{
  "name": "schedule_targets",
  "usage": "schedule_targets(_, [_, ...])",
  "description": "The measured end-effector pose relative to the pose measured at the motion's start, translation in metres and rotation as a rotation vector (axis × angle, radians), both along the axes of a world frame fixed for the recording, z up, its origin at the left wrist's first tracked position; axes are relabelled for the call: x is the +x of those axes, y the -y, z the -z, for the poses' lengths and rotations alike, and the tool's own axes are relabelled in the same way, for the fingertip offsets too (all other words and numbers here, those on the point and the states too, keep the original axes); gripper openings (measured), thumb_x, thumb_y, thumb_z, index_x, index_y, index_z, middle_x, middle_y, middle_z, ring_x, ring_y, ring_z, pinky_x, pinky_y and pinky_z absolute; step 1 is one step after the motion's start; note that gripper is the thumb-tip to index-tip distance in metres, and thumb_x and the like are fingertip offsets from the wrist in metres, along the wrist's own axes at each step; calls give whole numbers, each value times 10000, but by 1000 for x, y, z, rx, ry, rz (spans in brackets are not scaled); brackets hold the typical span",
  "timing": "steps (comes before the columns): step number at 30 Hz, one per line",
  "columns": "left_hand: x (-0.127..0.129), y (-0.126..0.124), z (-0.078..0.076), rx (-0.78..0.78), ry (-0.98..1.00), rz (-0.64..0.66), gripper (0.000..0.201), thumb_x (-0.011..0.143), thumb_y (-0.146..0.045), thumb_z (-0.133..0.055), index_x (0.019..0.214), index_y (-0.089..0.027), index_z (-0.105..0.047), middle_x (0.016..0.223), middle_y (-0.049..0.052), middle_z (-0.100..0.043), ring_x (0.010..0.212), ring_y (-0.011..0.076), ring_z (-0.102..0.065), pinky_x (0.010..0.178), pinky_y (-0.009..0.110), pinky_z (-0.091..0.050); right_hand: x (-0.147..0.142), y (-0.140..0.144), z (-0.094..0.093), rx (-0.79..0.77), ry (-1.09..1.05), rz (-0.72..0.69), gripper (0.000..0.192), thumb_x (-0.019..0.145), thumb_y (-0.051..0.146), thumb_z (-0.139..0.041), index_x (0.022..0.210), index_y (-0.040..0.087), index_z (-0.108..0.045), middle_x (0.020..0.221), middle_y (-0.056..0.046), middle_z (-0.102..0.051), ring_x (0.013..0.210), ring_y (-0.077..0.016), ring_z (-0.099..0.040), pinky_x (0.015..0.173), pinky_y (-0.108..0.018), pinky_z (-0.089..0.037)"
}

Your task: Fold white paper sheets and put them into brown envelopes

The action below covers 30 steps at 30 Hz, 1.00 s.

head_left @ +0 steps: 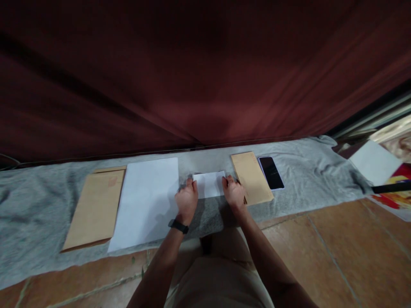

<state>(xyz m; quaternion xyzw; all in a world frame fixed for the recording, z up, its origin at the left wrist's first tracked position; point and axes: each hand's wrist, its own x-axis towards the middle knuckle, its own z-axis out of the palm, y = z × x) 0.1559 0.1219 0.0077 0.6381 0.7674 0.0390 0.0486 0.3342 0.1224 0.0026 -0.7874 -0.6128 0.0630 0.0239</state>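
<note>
A small white sheet of paper (209, 186), which looks folded, is held between my two hands just above the grey cloth. My left hand (187, 197) pinches its left edge, thumb on top. On the opposite edge, my right hand (234, 191) has its fingers closed on the paper. Left of my left hand lies a large white paper stack (149, 192), partly in my arm's shadow. A brown envelope (252, 175) lies right beside my right hand, which covers part of its left edge.
More brown envelopes (96, 207) lie left of the white stack. A phone (271, 172) with a dark screen rests right of the single envelope. The grey cloth (308, 171) covers a narrow surface against a dark red curtain (205, 77). Tiled floor (353, 248) shows in front.
</note>
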Motion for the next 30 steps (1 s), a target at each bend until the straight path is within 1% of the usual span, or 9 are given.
schedule_targets(6, [1,1,2,-12,-55,25,473,1070,-406,-282,1301,-166,-618,755,104,-744,713,231,-735,680,295,-534,0,0,0,-3,-7,-2,379,1087,403,-381,1139,151,-660,841,-119,-775,739,-180,-728,628,-224,-399])
schedule_targets(11, [3,1,-1,-37,-48,29,462,1072,-384,-278,1291,-160,-619,757,116,-742,716,251,-738,661,308,-527,-2,2,1,10,-6,13,379,1094,412,-361,1121,162,-645,835,-103,-769,704,-174,-712,615,-227,-379])
schedule_targets(14, [4,2,-2,-31,-56,28,464,1076,-380,-270,1295,-159,-614,763,118,-741,736,260,-743,668,315,-526,-2,4,2,46,-31,24,345,1089,389,-382,1146,155,-629,896,-100,-762,733,-176,-706,631,-237,-392])
schedule_targets(17, [5,2,-3,-36,-60,27,453,1076,-374,-279,1302,-158,-607,764,116,-741,747,260,-743,679,320,-530,-3,7,1,133,-58,2,314,1081,339,-400,1214,144,-608,1041,-129,-738,869,-209,-695,729,-273,-446])
schedule_targets(20, [5,2,-4,-45,-56,27,446,1075,-374,-285,1298,-157,-605,772,114,-743,751,254,-742,685,319,-531,-9,12,2,242,-104,-114,342,1069,303,-409,1289,120,-594,1156,-171,-700,1044,-260,-645,896,-352,-468])
schedule_targets(23, [4,1,-3,-52,-58,27,453,1077,-388,-271,1297,-163,-597,788,110,-749,743,245,-741,678,312,-525,-22,20,7,309,-181,-277,385,1062,295,-413,1365,124,-579,1346,-172,-638,1224,-282,-575,1031,-406,-434])
schedule_targets(25, [4,0,-2,-60,-52,27,452,1077,-390,-266,1296,-167,-593,798,106,-753,734,239,-740,668,308,-519,-31,24,13,320,-196,-339,421,1060,295,-412,1420,131,-555,1482,-156,-555,1363,-285,-486,1113,-427,-386])
schedule_targets(27, [4,0,-2,-64,-44,28,454,1078,-387,-258,1294,-168,-593,802,103,-753,733,240,-740,658,308,-515,-38,28,19,309,-184,-357,465,1060,311,-413,1476,131,-513,1558,-150,-482,1445,-283,-409,1171,-450,-334])
schedule_targets(30, [4,-1,-1,-62,-49,22,466,1080,-384,-242,1291,-165,-595,797,106,-749,742,251,-743,649,312,-513,-42,31,27,293,-162,-354,512,1063,344,-409,1531,139,-454,1601,-145,-425,1479,-280,-377,1206,-468,-295])
